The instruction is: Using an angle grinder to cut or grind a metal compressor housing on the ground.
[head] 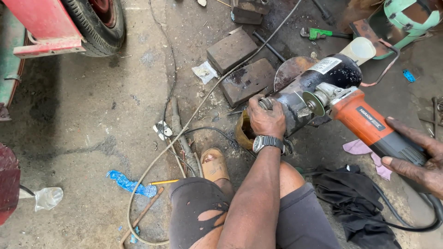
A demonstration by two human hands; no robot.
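My left hand (266, 116), a watch on its wrist, grips the near end of a black cylindrical motor body (323, 80) that lies tilted on the ground, its pale cap (361, 48) pointing away. My right hand (417, 159) holds the grey handle of an orange angle grinder (367, 124). The grinder's small disc (314, 103) sits against the side of the black cylinder. My knees and a sandalled foot (214, 165) are below.
Two dark metal blocks (240, 64) lie beyond the cylinder. A long cable (184, 129) runs across the concrete floor. A tyre (99, 25) and red vehicle part are at top left, a green wrench (318, 33) at top, black cloth (355, 198) at lower right.
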